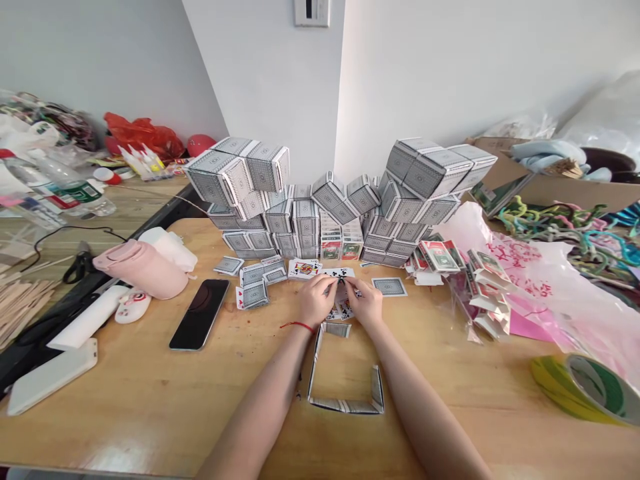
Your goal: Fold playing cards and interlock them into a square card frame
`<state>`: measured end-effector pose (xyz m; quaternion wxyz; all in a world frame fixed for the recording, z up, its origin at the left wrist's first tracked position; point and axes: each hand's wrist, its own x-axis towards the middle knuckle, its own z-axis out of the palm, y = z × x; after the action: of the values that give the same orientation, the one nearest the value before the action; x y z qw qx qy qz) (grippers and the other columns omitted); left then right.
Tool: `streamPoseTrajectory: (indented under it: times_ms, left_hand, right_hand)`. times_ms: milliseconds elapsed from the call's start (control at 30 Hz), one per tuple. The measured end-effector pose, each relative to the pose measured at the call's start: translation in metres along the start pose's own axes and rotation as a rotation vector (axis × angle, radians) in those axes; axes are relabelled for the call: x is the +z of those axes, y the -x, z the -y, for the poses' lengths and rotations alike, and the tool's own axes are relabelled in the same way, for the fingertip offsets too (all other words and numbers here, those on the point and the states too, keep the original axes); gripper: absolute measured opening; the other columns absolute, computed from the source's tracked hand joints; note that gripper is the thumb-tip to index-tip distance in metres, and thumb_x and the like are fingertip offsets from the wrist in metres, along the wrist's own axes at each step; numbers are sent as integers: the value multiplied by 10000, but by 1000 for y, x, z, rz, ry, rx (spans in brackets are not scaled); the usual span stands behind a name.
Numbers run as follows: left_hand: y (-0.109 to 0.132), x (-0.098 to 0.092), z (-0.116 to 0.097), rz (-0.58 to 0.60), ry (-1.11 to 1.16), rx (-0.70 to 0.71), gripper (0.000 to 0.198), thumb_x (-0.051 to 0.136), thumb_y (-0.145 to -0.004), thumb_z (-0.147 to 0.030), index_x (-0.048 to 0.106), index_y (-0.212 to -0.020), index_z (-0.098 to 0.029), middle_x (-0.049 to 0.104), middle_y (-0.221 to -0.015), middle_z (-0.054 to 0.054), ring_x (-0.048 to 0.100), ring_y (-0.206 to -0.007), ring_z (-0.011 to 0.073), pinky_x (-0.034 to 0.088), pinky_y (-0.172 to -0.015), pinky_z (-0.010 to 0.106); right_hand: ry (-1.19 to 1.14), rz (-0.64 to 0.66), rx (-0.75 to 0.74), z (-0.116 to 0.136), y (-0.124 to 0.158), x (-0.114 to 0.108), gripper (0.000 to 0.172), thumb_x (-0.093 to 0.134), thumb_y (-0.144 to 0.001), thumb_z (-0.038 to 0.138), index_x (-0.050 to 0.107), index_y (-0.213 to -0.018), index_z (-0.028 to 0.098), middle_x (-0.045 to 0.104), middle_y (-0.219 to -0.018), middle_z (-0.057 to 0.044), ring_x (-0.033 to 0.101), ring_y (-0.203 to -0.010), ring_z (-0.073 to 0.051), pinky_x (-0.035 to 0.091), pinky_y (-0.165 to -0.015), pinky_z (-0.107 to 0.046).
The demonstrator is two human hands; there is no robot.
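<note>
My left hand (pixel 318 301) and my right hand (pixel 367 307) meet over the table, fingertips pinched together on a playing card that they largely cover. Face-up playing cards (pixel 345 309) show below and between the hands, and another face-up card (pixel 303 269) lies beyond the left one. Just right of my right hand is a face-down card (pixel 389 287). Between my forearms stands a low, open-sided frame of folded cards (pixel 345 405). A grey-patterned structure of card-covered blocks (pixel 305 220) rises behind the hands.
Left are a phone (pixel 200 315), a pink bottle (pixel 143 268), a white power bank (pixel 53 377) and loose folded cards (pixel 255 293). On the right lie opened card boxes (pixel 487 287), pink plastic (pixel 530 267) and a tape roll (pixel 583 387). A cardboard box (pixel 565 190) sits behind.
</note>
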<state>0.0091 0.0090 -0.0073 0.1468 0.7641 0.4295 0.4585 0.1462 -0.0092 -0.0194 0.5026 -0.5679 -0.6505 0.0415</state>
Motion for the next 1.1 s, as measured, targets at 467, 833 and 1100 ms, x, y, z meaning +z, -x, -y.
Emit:
streamPoseTrajectory:
  times_ms: [467, 833, 1100]
  left_hand:
    - [-2, 2, 0, 39, 43, -66, 190, 391, -819, -120, 571, -830, -181, 600, -819, 51, 555, -822, 161, 439, -717, 284]
    - [-4, -3, -1, -16, -5, -46, 137, 445, -827, -214, 577, -862, -195, 624, -870, 50, 548, -872, 173, 412, -801, 332]
    - [-1, -3, -5, -25, -91, 85, 199, 426, -834, -194, 609, -909, -216, 623, -901, 49, 540, -899, 168, 401, -840, 336]
  right_hand:
    - [-46, 4, 192, -1, 1, 3, 242, 395, -814, 231, 636, -806, 227, 676, -723, -20, 614, -651, -174, 447, -610, -267]
    - [-164, -3, 35, -2, -5, -1, 204, 481, -804, 268, 583, -973, 216, 642, -966, -70, 589, -902, -204, 467, -785, -355]
    - [-6, -22, -141, 2, -2, -1, 197, 448, -817, 159, 626, -869, 228, 663, -826, -49, 600, -773, -169, 471, -716, -307]
